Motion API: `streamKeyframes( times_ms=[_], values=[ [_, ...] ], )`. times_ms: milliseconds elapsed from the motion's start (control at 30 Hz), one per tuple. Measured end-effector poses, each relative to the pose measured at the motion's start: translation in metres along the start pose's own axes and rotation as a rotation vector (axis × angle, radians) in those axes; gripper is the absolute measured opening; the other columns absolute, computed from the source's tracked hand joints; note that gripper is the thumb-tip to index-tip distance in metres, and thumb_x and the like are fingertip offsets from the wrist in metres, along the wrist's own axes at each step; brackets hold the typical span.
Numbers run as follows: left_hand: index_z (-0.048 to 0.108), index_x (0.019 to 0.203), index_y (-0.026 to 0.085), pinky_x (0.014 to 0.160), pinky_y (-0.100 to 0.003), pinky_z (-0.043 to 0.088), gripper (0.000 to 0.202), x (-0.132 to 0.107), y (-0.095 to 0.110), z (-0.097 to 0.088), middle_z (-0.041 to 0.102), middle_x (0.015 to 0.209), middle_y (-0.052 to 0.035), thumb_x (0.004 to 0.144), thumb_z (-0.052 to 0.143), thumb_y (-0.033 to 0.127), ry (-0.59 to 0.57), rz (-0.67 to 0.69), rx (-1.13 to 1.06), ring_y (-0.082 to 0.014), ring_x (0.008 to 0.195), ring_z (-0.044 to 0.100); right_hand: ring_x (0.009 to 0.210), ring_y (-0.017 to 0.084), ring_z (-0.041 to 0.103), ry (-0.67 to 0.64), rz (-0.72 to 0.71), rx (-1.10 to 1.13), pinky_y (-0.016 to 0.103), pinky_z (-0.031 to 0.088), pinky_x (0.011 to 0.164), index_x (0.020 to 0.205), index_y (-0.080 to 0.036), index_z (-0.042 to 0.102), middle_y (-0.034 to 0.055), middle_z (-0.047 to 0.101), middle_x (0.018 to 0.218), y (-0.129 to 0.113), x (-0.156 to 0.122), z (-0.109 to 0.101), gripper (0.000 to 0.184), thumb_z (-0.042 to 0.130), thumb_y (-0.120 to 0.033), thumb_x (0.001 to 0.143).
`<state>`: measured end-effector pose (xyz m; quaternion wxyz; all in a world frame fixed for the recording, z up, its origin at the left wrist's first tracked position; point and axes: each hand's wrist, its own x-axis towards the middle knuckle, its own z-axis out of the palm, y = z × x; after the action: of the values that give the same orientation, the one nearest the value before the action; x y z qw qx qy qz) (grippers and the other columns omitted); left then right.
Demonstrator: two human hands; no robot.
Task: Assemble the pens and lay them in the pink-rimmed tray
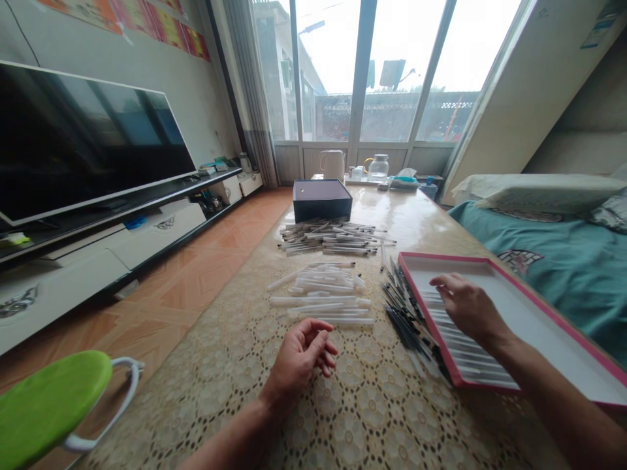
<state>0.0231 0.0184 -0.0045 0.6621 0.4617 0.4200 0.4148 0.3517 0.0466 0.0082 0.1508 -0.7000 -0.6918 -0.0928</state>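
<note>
My left hand (304, 351) hovers over the tablecloth just below a pile of clear pen barrels (328, 307), its fingers loosely curled and apart with nothing in them. My right hand (463, 301) is above a shallow pink-edged box (543, 320), fingers bent toward the left and no object visible in them. Inside the box, a row of finished-looking clear pens (475, 356) lies side by side along its left part, partly covered by my right hand and forearm. Black pen caps and dark slim parts (404, 326) are heaped against the box's left side.
Further back lies a pile of slim refills with dark tips (333, 238), before a dark blue box (322, 202). A kettle (332, 164), a glass jug (378, 168) and a tissue pack (404, 179) stand at the far end. A green stool (53, 405) is at left.
</note>
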Motion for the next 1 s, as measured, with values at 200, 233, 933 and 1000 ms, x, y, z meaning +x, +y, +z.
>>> streamKeyframes(
  times_ms=[200, 233, 933, 1000],
  values=[
    [0.055, 0.084, 0.014, 0.043, -0.019, 0.044, 0.022, -0.002, 0.005, 0.001, 0.062, 0.063, -0.0008, 0.074, 0.063, 0.031, 0.016, -0.017, -0.013, -0.0099, 0.049, 0.057, 0.075, 0.016, 0.056, -0.042, -0.222, 0.335, 0.027, 0.042, 0.067, 0.081, -0.019, 0.058, 0.0040, 0.059, 0.080, -0.108, -0.025, -0.007, 0.018, 0.041, -0.014, 0.085],
    [0.055, 0.083, 0.014, 0.043, -0.020, 0.044, 0.022, -0.002, 0.005, 0.000, 0.062, 0.063, -0.0009, 0.073, 0.064, 0.031, 0.011, -0.021, -0.010, -0.0101, 0.049, 0.057, 0.078, 0.017, 0.056, -0.064, -0.232, 0.335, 0.028, 0.042, 0.069, 0.083, -0.019, 0.057, 0.0043, 0.059, 0.082, -0.118, -0.028, -0.004, 0.017, 0.042, -0.011, 0.083],
    [0.065, 0.079, 0.010, 0.063, -0.022, 0.052, 0.023, 0.000, 0.004, -0.005, 0.070, 0.070, -0.0082, 0.072, 0.068, 0.031, 0.018, -0.110, -0.289, -0.0131, 0.063, 0.065, 0.081, 0.022, 0.053, -0.059, -0.129, 0.179, 0.034, 0.040, 0.070, 0.080, -0.018, 0.057, 0.0084, 0.057, 0.085, -0.129, -0.042, -0.019, 0.017, 0.041, -0.015, 0.086],
    [0.064, 0.078, 0.010, 0.062, -0.021, 0.052, 0.021, 0.000, 0.004, -0.005, 0.070, 0.068, -0.0080, 0.073, 0.067, 0.031, 0.039, -0.115, -0.311, -0.0131, 0.063, 0.065, 0.094, 0.029, 0.050, 0.033, -0.035, -0.108, 0.042, 0.036, 0.077, 0.078, -0.015, 0.060, 0.0149, 0.059, 0.095, -0.109, -0.038, -0.015, 0.022, 0.040, -0.006, 0.081]
  ],
)
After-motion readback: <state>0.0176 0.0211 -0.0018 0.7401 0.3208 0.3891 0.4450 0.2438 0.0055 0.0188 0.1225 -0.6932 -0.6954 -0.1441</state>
